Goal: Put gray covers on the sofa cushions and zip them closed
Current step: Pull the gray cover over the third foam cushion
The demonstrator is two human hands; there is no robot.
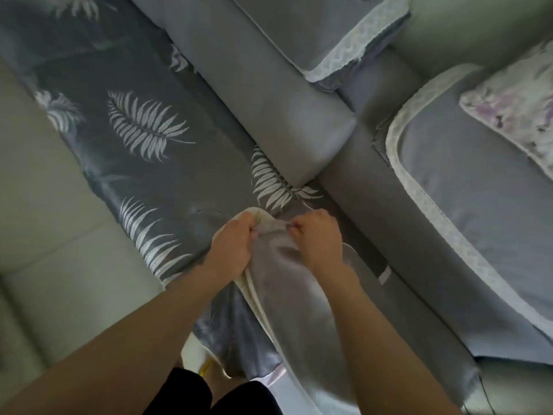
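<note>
A sofa cushion in a plain gray cover (299,310) stands on edge in front of me, and its cream inner cushion (254,212) shows at the top corner and along the left edge. My left hand (232,245) is clenched on that corner, bunching cover and cushion together. My right hand (317,236) pinches the cover's top edge just to the right; a zipper pull cannot be made out. The cushion leans against the sofa seat, which is draped in a gray leaf-print sheet (143,130).
A gray back cushion (269,91) lies along the sofa behind my hands. At right a gray armrest (374,211) carries a lace-trimmed gray mat (478,190) and a purple floral pillow (514,109). Pale floor tiles (45,205) are at left.
</note>
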